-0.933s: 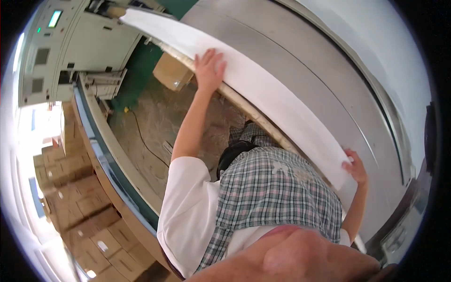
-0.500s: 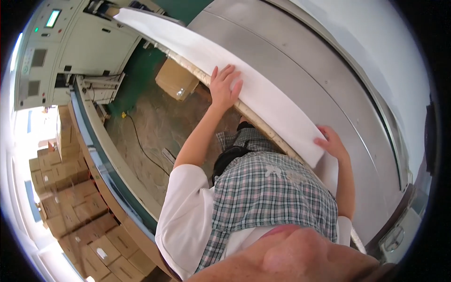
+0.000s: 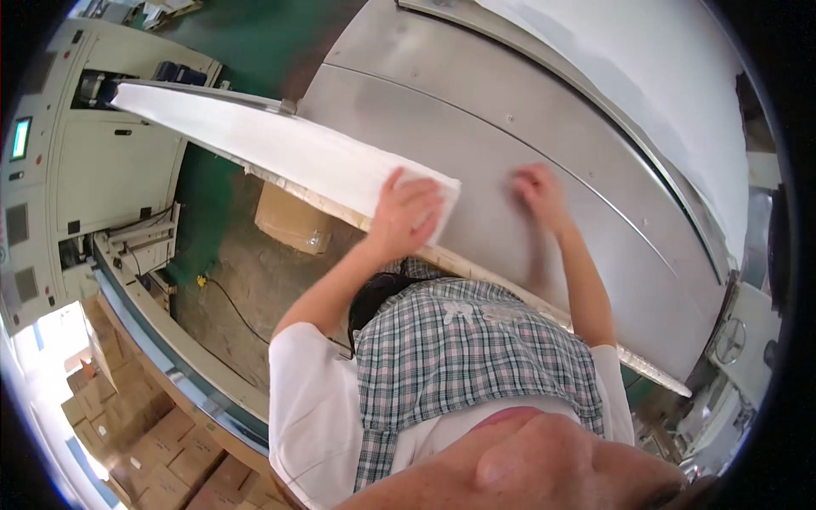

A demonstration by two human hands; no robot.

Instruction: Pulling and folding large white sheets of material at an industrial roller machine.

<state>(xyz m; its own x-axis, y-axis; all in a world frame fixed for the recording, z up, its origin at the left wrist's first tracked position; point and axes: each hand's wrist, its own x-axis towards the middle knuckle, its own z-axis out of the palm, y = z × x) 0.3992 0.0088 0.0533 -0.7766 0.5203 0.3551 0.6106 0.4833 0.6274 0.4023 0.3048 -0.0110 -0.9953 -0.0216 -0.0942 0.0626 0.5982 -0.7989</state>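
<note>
A long white strip of sheet material point(image 3: 280, 140) lies along the near edge of a grey metal table point(image 3: 501, 204), stretching from the far left to its near end beside my left hand. My left hand point(image 3: 408, 211) rests flat on that end, fingers extended and thumb apart. Over the bare metal, to the right of the strip's end, hovers my right hand point(image 3: 541, 194). Its fingers are loosely bent and slightly blurred, with nothing visible in them. At the far left, the strip's other end meets a dark part of a pale machine cabinet point(image 3: 119, 161).
A cardboard box point(image 3: 291, 218) sits on the floor beyond the table's near edge. Left of me runs a long rail-edged bench point(image 3: 183, 319), with several stacked cartons point(image 3: 174, 450) behind it. A cable point(image 3: 234, 306) trails over the floor. White sheeting point(image 3: 629, 93) covers the far right.
The white strip has slid left along the table edge, with my left hand on it. My right hand has let go of its end and now hangs apart. The whole view has turned slightly.
</note>
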